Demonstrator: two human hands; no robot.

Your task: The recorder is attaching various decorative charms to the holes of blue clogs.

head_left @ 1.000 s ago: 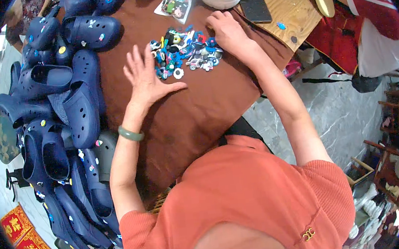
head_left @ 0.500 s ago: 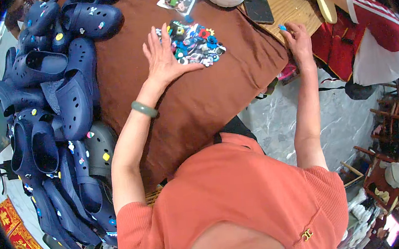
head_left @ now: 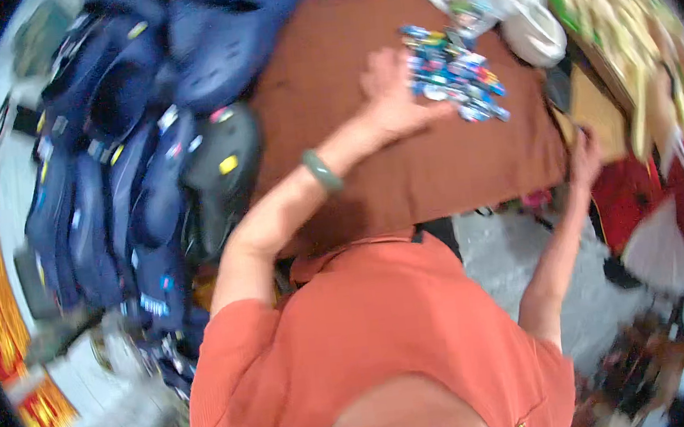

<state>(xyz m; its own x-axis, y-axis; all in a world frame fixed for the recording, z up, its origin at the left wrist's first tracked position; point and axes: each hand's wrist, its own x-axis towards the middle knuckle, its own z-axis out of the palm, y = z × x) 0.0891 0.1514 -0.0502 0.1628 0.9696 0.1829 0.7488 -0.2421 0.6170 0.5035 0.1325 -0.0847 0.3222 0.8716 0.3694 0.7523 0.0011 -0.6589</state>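
A heap of small colourful shoe charms lies on the brown cloth over the table. My left hand rests at the heap's left side, fingers up and thumb spread out along its lower edge. It is open. My right hand is at the table's right edge, beside the cloth's corner and the bare wood. Its fingers are smeared by motion, and whether they hold anything does not show. A clear bag with charms in it sits just behind the heap.
Many navy clogs are piled on the left, with a dark grey clog nearest the cloth. A white clog stands at the back right. Farther right are long pale strips and another person in a red and white garment.
The whole view has swung, shifting the table contents rightward and blurring them. My left hand stays by the heap. The small blue piece seen at my right fingertips no longer shows.
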